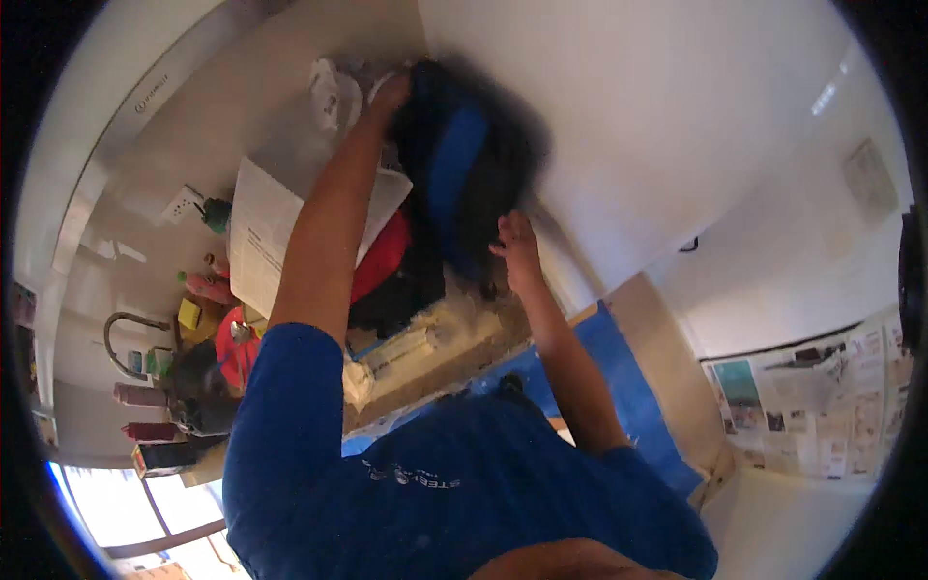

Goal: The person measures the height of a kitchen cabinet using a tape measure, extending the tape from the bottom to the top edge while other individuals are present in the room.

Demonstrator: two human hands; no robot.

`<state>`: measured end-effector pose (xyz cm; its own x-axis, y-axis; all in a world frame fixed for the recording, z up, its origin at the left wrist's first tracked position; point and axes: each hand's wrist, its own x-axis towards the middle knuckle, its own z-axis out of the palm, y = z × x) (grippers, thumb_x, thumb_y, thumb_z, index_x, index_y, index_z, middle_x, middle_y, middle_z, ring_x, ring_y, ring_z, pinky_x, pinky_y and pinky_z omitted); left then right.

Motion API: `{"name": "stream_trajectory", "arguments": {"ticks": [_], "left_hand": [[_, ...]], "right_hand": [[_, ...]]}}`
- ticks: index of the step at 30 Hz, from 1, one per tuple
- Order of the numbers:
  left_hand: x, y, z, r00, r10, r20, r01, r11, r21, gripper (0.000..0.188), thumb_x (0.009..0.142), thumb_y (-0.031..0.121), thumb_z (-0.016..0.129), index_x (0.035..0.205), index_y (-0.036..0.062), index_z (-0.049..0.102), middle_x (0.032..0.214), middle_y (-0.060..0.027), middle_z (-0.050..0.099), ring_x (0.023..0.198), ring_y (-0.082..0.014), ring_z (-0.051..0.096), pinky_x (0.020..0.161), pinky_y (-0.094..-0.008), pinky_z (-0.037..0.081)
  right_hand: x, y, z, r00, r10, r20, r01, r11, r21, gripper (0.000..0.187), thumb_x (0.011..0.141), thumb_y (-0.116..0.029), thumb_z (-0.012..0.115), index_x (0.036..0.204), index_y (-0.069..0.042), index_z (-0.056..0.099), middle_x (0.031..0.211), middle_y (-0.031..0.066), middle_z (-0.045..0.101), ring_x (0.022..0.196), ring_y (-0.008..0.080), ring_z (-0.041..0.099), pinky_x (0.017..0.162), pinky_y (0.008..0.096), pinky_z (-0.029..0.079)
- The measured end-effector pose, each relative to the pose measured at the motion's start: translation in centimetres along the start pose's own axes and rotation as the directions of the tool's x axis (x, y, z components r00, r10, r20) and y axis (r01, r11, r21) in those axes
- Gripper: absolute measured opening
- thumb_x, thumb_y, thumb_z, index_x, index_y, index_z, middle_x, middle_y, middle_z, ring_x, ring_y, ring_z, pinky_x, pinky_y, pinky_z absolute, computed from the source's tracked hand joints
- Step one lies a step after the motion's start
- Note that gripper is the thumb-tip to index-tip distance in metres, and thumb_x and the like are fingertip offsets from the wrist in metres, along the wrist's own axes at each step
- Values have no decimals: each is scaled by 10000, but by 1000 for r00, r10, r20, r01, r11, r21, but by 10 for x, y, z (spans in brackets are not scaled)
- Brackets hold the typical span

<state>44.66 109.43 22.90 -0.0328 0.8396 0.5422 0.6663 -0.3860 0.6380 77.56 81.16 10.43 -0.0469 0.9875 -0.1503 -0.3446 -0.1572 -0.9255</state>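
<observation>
dark bag point(505, 159) | long axis roughly vertical in view | tapers downward

The person wears a blue shirt point(503, 512) with short sleeves point(285, 396) and white print point(411, 476) across the shirt's chest.

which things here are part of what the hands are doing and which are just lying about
Likely in use:
black-and-blue bag, blurred
left hand, at its upper edge
right hand, near its lower part

Apparently lying about:
white sheet
yellow block
red cloth-like item
</observation>
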Motion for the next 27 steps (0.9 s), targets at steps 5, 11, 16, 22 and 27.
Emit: {"name": "stream_trajectory", "arguments": {"ticks": [5,11,16,22,27], "left_hand": [[12,94,18,704,-422,571,710,431,-557,381,1010,437,548,1099,101,703,1079,-111,720,965,-289,680,927,-455,529],[24,65,9,848,-327,417,522,650,-552,337,960,411,634,1071,104,719,1045,-89,728,961,-276,677,927,-442,527],[32,99,-20,846,-386,367,471,864,-178,430,950,389,685,1234,67,687,1189,-113,710,1096,-280,653,1019,-441,479],[28,107,-42,926,-112,361,129,991,-24,313,925,361,698,1036,68,711,938,-69,694,872,-267,637,845,-436,517],[46,73,-42,955,128,266,-222,905,363,273,903,311,670,1019,65,697,983,-151,686,971,-357,653,882,-497,513]], "right_hand": [[15,0,-31,995,58,77,-58,998,-2,598,963,-378,704,1447,-103,484,1336,56,572,1068,182,584,857,366,545],[20,7,-17,999,-35,-19,36,999,14,385,950,-293,744,1246,-101,590,1125,14,609,991,126,605,768,330,545],[28,9,-25,989,-141,47,141,990,-2,185,947,-228,756,1023,-136,615,951,-37,610,890,83,607,695,301,535],[34,13,-42,986,-167,20,168,977,-128,270,943,-183,743,1150,-76,607,1115,43,641,1014,153,627,830,321,537],[-23,-106,8,676,-730,96,684,574,-450,436,960,-193,705,1341,-31,567,1315,159,603,1264,296,551,1053,422,459]]}}
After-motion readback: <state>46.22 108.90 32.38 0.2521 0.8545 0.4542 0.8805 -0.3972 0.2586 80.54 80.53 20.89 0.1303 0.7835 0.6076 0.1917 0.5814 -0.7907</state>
